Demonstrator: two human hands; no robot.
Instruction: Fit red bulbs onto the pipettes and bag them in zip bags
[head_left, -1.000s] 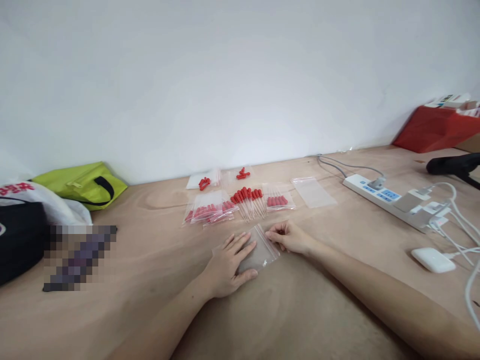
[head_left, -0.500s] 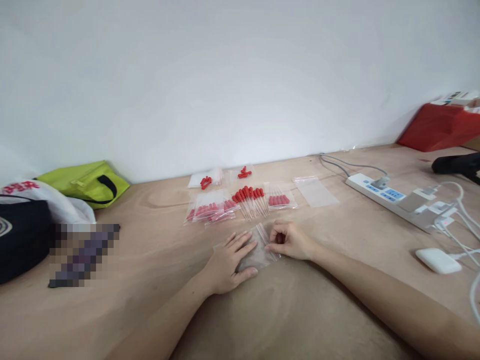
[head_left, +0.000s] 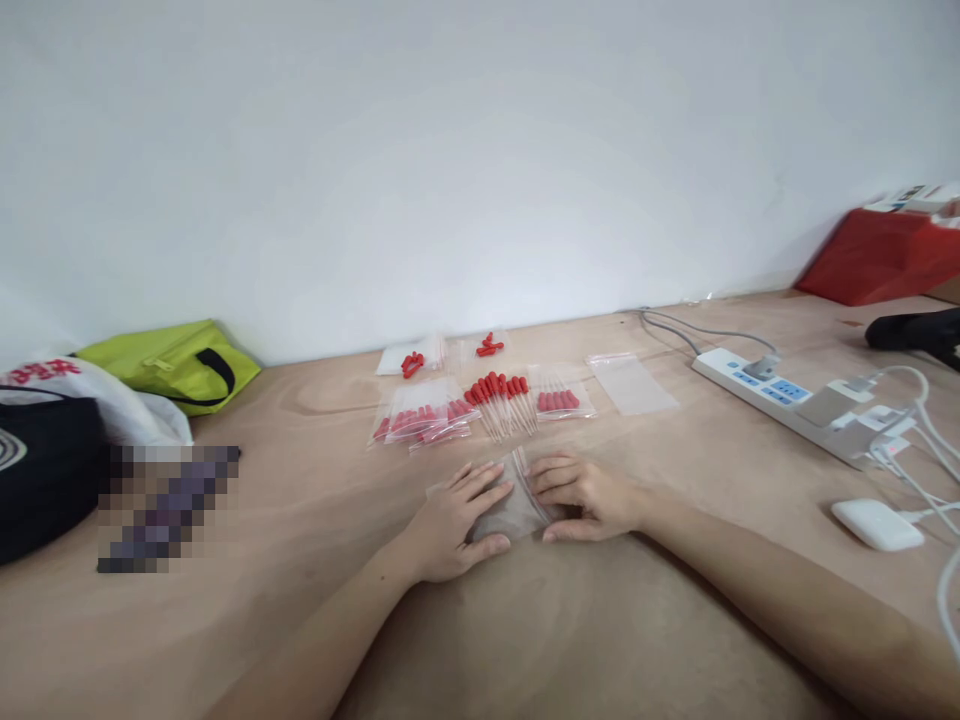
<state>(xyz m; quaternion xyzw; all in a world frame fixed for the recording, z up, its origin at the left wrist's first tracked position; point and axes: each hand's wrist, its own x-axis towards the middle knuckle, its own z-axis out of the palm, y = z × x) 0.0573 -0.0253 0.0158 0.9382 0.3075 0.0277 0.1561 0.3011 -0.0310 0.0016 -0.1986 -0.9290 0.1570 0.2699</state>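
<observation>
My left hand [head_left: 457,525] lies flat on a clear zip bag [head_left: 506,515], fingers spread across its left part. At the bag's right end, my right hand [head_left: 581,497] rests with its fingers stretched over the zip edge and its thumb apart below. What the bag holds, if anything, is too faint to make out. Just beyond the hands lies a fanned row of red-bulbed droppers [head_left: 499,395], their thin clear tips pointing toward me. To their left are stacked bags of red bulbs or droppers [head_left: 420,422]; to their right is a bag of droppers [head_left: 559,392].
A flat zip bag [head_left: 632,383] lies farther right. Loose red bulbs [head_left: 489,347] sit near the wall. A power strip [head_left: 780,400] with cables and a white charging case [head_left: 877,524] stand right. A green bag [head_left: 169,365] and a black bag [head_left: 49,480] are left.
My right hand has gone from a curled pinch at the bag's zip edge to stretched fingers lying over it. My left hand has stayed almost still.
</observation>
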